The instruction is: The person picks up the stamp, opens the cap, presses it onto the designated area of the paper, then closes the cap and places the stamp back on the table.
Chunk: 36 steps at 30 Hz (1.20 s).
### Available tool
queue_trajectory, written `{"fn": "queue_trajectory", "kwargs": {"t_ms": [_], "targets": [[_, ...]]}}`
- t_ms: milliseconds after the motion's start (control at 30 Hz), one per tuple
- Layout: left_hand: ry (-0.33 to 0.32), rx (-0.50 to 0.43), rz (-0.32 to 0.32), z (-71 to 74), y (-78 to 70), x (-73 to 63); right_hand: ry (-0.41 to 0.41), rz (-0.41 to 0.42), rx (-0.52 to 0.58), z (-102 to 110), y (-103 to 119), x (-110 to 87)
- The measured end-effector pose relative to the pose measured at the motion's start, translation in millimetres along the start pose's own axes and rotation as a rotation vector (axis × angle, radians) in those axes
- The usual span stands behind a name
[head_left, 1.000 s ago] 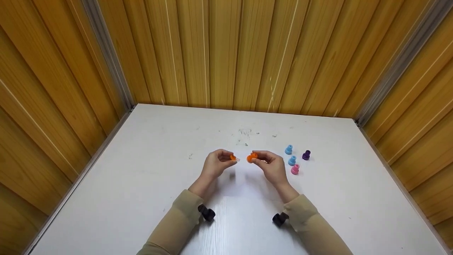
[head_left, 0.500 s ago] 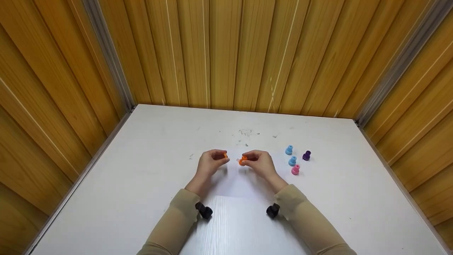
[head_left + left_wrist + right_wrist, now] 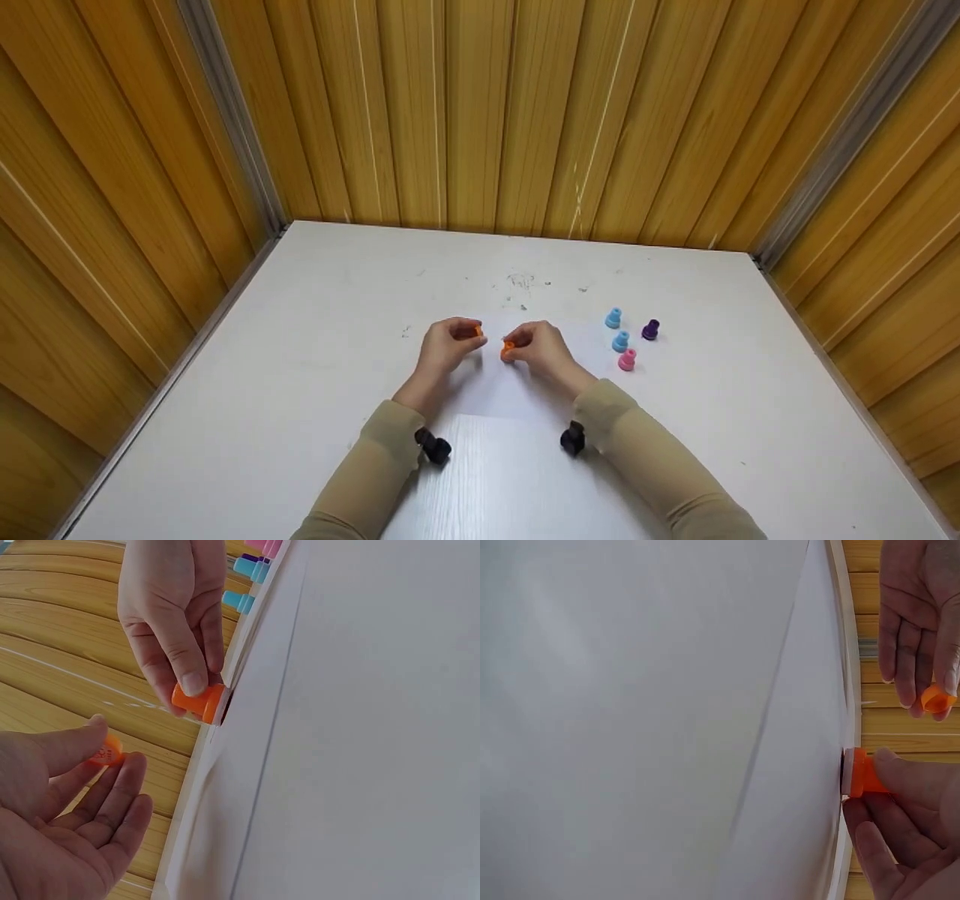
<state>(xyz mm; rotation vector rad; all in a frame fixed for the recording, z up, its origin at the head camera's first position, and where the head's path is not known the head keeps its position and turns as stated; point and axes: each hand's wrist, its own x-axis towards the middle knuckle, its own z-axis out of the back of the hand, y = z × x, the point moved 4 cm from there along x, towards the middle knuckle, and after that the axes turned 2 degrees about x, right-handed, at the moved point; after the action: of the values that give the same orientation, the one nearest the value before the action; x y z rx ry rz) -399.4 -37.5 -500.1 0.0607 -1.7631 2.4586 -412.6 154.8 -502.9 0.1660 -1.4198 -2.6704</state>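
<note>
My right hand (image 3: 546, 349) pinches a small orange toy stamp (image 3: 508, 350) by its narrow handle. In the right wrist view, the pale base of the stamp (image 3: 855, 772) faces down and meets, or nearly meets, a white sheet of paper (image 3: 495, 397). To its left, my left hand (image 3: 444, 346) pinches a small orange cap (image 3: 478, 331) between thumb and fingers, above the paper. Its hollow side shows in the right wrist view, and the cap (image 3: 109, 751) bears a faint printed mark in the left wrist view. The stamp's face is hidden.
Right of the hands stand two light blue stamps (image 3: 613, 318), a purple stamp (image 3: 651, 329) and a pink stamp (image 3: 627, 360). They rest on a white table (image 3: 300, 390) with dark scuffs. Wood-patterned panels (image 3: 472, 112) enclose its back and sides.
My right hand has moved left and down with the stamp, lowering it to the paper. My left hand has drawn slightly left with the cap, then stayed nearly still.
</note>
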Motion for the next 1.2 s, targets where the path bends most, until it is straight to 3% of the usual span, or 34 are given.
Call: {"fn": "queue_trajectory", "kwargs": {"t_ms": [500,1200], "targets": [[0.006,-0.008,0.013,0.1,0.4,0.5,0.043,0.092,-0.02,-2.5,0.9,2.5],[0.001,-0.002,0.026,-3.5,4.6,0.5,0.088,0.033,0.0,-2.3,0.3,5.7]]}}
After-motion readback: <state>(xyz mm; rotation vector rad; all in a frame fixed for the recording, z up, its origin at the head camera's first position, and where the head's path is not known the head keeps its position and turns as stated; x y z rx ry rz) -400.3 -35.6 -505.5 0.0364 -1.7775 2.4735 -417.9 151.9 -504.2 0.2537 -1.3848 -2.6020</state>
